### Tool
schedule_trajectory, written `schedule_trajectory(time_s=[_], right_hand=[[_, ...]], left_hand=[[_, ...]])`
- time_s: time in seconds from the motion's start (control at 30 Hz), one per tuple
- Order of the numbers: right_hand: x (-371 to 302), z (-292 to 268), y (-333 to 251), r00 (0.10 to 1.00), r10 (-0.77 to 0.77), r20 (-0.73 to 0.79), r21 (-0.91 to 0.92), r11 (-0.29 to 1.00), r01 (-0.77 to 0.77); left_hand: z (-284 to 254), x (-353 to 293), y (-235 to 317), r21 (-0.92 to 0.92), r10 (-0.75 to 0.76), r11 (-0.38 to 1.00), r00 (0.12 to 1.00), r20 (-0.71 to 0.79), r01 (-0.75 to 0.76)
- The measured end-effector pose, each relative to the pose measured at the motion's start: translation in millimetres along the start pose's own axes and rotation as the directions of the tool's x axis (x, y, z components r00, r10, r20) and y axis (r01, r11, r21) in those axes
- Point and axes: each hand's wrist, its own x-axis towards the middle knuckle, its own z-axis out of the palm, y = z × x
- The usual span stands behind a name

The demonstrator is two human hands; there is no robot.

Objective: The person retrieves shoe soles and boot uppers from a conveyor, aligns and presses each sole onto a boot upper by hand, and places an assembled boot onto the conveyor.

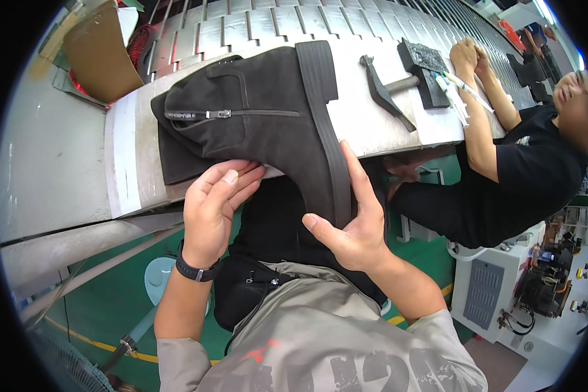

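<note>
A dark brown suede ankle boot (268, 124) lies on its side across the white work surface, zipper side up, its sole to the right and its toe toward me. My right hand (356, 228) grips the toe, thumb on the upper and fingers along the sole edge. Beside the boot's near edge, my left hand (215, 199) has its fingers stretched out, tips at the suede below the shaft; whether they press on it I cannot tell. Under the shaft shows more dark suede (176, 160), which may be a second boot.
A hammer (380, 95) lies right of the boot, beside a black block (431, 72) and white syringe-like tubes (456, 98). A co-worker (503, 144) sits at the right, hands over the table. Behind runs a slatted metal conveyor (261, 25); a cardboard piece (101, 52) stands far left.
</note>
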Motion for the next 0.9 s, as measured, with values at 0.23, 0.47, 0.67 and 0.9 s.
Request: schedule_trajectory(time_s=[0.23, 0.47, 0.67, 0.9], right_hand=[[-11.7, -11.9, 22.5, 1.000, 0.022, 0.004, 0.303, 0.953, -0.023], [-16.2, -11.7, 33.8, 0.991, -0.115, -0.066, 0.118, 0.985, 0.123], [-28.1, -49.3, 91.3, 1.000, 0.004, -0.022, 0.210, 0.978, 0.001], [-37.2, -43.4, 158.5, 0.939, 0.219, -0.267, -0.040, 0.971, -0.237]], left_hand=[[22.0, 6.9, 19.4, -0.141, 0.074, 0.987, 0.997, -0.013, -0.075], [39.8, 39.2, 34.3, -0.323, 0.080, 0.935, 0.975, -0.206, -0.145], [89.7, 59.3, 100.7, -0.209, 0.348, 0.906, 0.929, -0.126, -0.368], [119.7, 164.9, 167.3, 0.041, 0.412, 0.911, 0.910, -0.044, -0.411]])
